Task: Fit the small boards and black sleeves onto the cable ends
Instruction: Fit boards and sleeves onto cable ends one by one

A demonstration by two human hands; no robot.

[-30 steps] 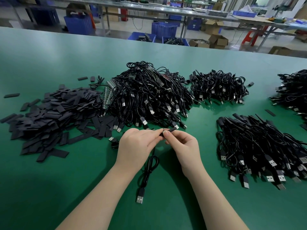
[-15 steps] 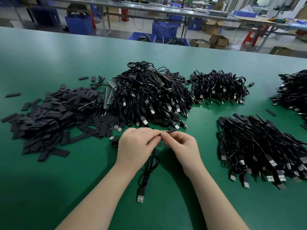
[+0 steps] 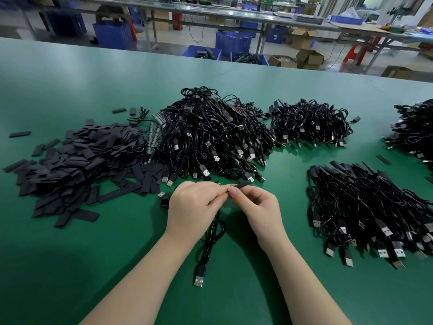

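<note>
My left hand [image 3: 194,205] and my right hand [image 3: 255,205] meet fingertip to fingertip above the green table [image 3: 70,266]. Between the right thumb and fingers is a black sleeve [image 3: 243,184], which sticks out up and to the right. The left fingers pinch the end of a black cable [image 3: 212,240]; its loop and USB plug [image 3: 199,276] hang down onto the table between my forearms. A small board's edge [image 3: 218,183] peeks out just above the left fingers. How far the sleeve covers the cable end is hidden by my fingers.
A heap of flat black sleeves [image 3: 70,165] lies at the left. A big tangle of USB cables [image 3: 210,137] sits straight ahead, with strips of small boards [image 3: 153,137] at its left edge. More cable piles lie behind right [image 3: 309,125], at right [image 3: 375,207] and far right [image 3: 414,130].
The hands stay together at the same spot. The sleeve in the right fingers has shifted only slightly; the hanging cable and plug have barely moved.
</note>
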